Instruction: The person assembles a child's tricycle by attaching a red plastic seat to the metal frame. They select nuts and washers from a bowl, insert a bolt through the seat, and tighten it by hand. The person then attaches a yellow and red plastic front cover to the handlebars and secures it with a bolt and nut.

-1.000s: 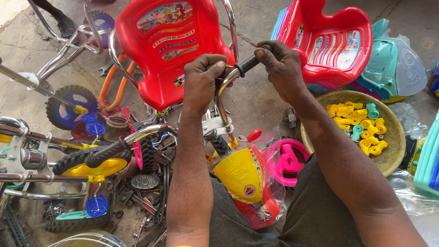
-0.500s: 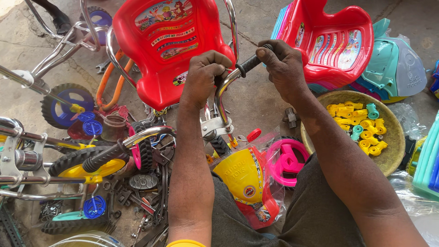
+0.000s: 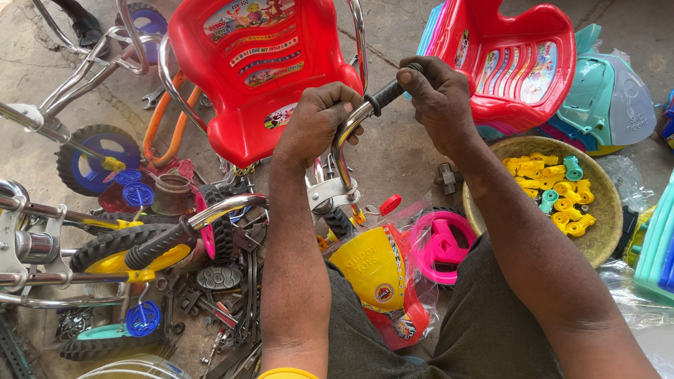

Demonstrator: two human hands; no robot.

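Observation:
A chrome handlebar (image 3: 345,144) of a small tricycle rises between my arms. My left hand (image 3: 316,123) is closed around its upper bend. My right hand (image 3: 439,98) is wrapped over the black rubber grip (image 3: 386,92) at the bar's end. Behind the hands stands a red plastic seat (image 3: 246,77) with stickers. Below the bar, a yellow plastic front piece (image 3: 372,270) in clear wrapping rests against my lap.
A second red seat (image 3: 519,63) and a teal plastic part (image 3: 607,98) lie at the back right. A round basket (image 3: 604,231) holds several yellow and teal small parts. A pink wheel (image 3: 439,245) is near my knee. Tricycle frames, wheels (image 3: 98,158) and loose tools (image 3: 210,302) crowd the left.
Both hands keep their hold on the handlebar and grip; my left hand has shifted slightly on the bend, and the view has drifted a little.

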